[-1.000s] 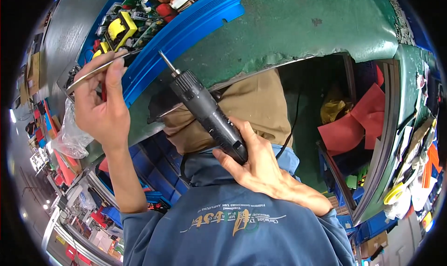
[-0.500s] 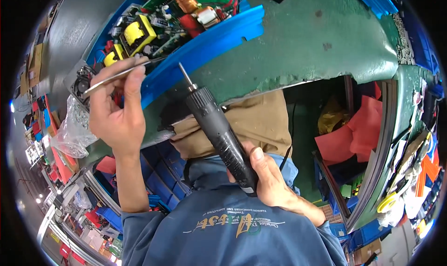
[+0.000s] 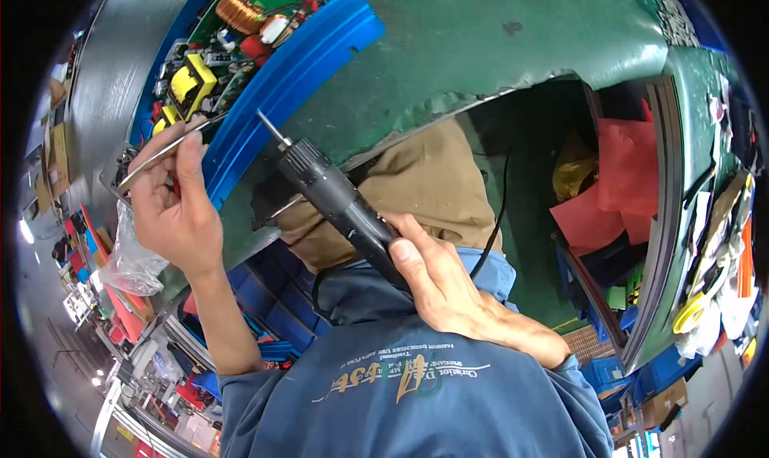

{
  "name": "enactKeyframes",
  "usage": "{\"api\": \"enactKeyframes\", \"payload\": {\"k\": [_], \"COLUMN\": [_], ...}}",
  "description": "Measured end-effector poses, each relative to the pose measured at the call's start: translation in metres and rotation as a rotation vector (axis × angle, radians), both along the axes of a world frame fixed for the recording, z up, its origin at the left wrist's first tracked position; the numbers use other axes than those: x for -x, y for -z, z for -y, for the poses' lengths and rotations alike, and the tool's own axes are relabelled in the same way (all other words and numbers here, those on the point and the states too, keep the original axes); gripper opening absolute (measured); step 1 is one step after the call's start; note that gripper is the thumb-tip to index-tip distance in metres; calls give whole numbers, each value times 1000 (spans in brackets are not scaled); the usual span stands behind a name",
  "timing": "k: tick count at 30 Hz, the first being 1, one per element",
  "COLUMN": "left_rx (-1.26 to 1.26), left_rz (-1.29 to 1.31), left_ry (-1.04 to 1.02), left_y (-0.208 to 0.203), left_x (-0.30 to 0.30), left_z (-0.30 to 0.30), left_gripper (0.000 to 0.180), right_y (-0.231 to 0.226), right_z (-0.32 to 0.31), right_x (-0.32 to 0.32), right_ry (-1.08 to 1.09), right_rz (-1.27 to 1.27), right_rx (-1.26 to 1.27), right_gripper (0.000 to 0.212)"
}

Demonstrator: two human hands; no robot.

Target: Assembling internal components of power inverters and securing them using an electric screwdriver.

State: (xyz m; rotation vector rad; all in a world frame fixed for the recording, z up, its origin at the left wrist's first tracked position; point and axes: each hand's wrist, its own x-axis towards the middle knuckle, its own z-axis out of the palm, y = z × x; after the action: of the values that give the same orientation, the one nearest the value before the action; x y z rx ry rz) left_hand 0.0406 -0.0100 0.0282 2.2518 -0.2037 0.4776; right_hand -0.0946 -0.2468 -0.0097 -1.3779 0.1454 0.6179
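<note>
Fingers pinching thin metal strip, right hand gripping black electric screwdriver

A green tabletop, worn along its near edge, is shown across the upper scene. Blue storage bins are stacked beneath it. At the right, red sheets are kept in a dark recess. At the far left, a grey floor is lit by bright lamps.

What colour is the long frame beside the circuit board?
The frame is bright blue, seen clearly in the head view, beside the green circuit board.
</note>
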Motion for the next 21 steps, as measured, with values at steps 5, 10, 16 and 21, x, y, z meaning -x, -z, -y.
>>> {"api": "enactKeyframes", "payload": {"k": [5, 10, 16, 21], "left_rx": [-41, -40, -37, -28], "left_rz": [20, 27, 35, 28], "left_ry": [-21, -25, -18, -30], "left_y": [0, 1, 2, 2], "left_x": [1, 3, 2, -1], "left_z": [0, 1, 0, 1], "left_gripper": [21, 21, 21, 21], "right_y": [0, 4, 6, 4], "right_z": [7, 10, 6, 5], "right_x": [5, 5, 1, -5], "right_ry": [-10, -38, -11, -20], "right_rz": [6, 77, 88, 69], "right_rx": [1, 62, 45, 59], "right_gripper": [47, 47, 47, 48]}}
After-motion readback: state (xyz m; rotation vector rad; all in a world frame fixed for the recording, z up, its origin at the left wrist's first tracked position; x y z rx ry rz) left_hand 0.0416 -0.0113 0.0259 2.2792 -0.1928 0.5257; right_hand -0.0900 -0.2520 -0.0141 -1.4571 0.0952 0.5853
